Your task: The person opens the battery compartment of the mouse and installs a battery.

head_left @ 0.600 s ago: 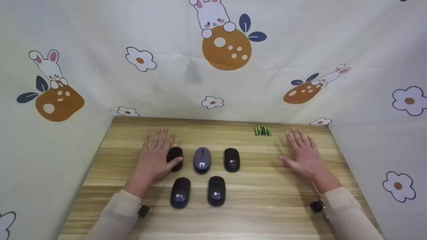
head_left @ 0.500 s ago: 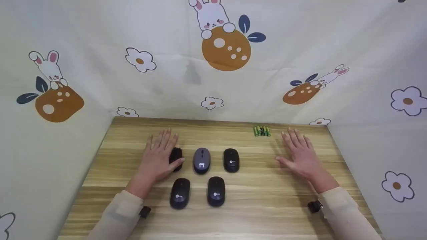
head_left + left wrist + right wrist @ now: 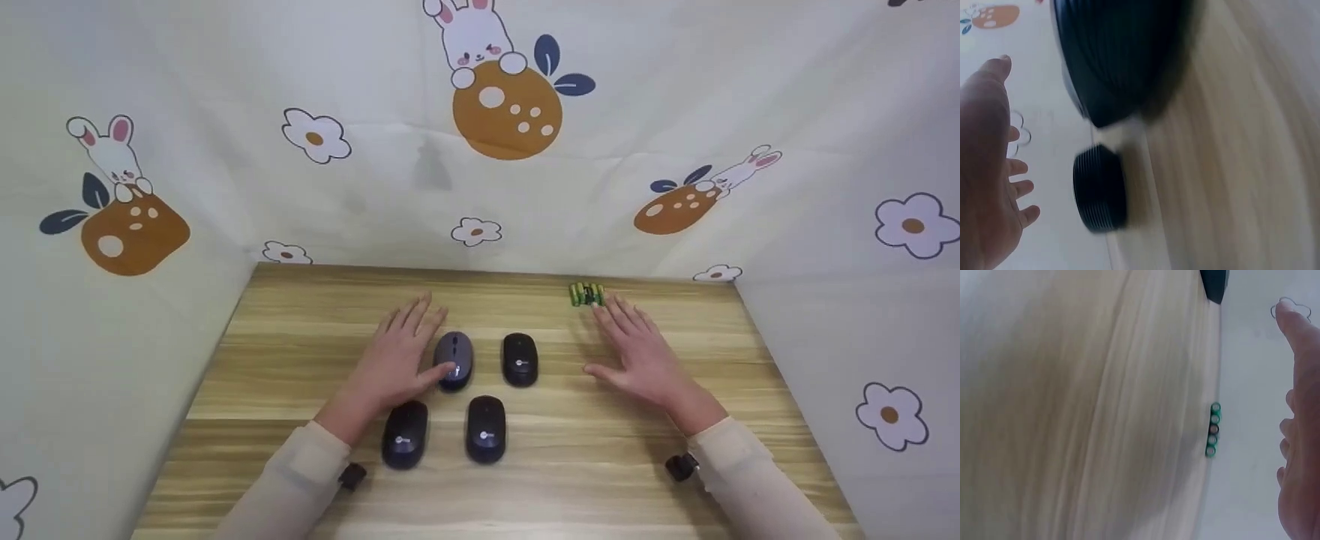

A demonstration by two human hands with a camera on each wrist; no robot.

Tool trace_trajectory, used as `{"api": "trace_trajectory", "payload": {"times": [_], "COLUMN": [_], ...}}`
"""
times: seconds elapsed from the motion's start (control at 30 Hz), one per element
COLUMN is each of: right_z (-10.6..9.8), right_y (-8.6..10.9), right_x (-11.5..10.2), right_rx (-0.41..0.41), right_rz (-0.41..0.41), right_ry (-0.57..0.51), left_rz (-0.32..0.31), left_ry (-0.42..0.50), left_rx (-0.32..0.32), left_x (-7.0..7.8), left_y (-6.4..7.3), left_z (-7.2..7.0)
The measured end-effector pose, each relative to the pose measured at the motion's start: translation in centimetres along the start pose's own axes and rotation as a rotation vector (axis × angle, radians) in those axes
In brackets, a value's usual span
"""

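Holding nothing in spread fingers [image 3: 433, 321], left or right; expecting a light, stiff, slick gray mouse [image 3: 457, 351], so voting side grip.

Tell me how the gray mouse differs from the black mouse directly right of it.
The gray mouse has a gray top; the black mouse looks black all over. A dark wheel stands out on the gray mouse, not on the black mouse. In the head view, the left hand partly covers the gray mouse; the black mouse is uncovered. Both lie flat on the table.
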State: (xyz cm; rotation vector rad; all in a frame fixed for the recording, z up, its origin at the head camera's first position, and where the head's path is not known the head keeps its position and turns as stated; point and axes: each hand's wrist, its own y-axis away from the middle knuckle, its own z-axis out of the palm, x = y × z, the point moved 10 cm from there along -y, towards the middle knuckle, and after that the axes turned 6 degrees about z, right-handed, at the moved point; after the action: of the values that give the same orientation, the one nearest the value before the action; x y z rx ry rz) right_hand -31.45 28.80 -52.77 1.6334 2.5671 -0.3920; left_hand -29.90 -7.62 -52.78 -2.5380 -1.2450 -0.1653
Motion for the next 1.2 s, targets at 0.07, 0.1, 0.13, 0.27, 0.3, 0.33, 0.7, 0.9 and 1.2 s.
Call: {"api": "trace_trajectory", "payload": {"times": [0.07,0.1,0.13,0.27,0.3,0.33,0.7,0.9,1.2], "right_z": [0.3,0.5,0.6,0.8,0.8,0.9,2.9,3.5,4.2], "right_y": [-0.1,-0.2,-0.3,-0.6,-0.7,-0.8,-1.7,-2.2,-2.6], "right_x": [-0.7,-1.1,-1.5,-3.0,-3.4,-3.7,-6.5,-8.1,-8.8], "right_rx": [-0.001,-0.002,-0.002,0.016,0.015,0.016,-0.035,-0.074,-0.137], "right_rz": [-0.011,-0.017,-0.023,-0.063,-0.071,-0.08,-0.105,-0.122,-0.103], "right_ry": [-0.028,-0.044,-0.059,-0.116,-0.135,-0.15,-0.228,-0.273,-0.355], "left_rz": [0.018,0.022,0.026,0.045,0.053,0.063,0.058,0.046,0.032], "left_ry": [0.054,0.081,0.105,0.165,0.18,0.193,0.286,0.286,0.318], "left_rx": [0.003,0.004,0.003,-0.004,-0.005,-0.005,-0.093,-0.168,-0.202], "left_x": [0.9,1.3,1.8,3.5,3.9,4.3,6.5,7.6,8.1], "left_y": [-0.6,-0.9,-1.1,-2.3,-2.6,-2.9,-5.2,-6.2,-7.6], "left_z": [0.2,0.3,0.5,1.1,1.3,1.4,4.1,4.7,5.8]}}
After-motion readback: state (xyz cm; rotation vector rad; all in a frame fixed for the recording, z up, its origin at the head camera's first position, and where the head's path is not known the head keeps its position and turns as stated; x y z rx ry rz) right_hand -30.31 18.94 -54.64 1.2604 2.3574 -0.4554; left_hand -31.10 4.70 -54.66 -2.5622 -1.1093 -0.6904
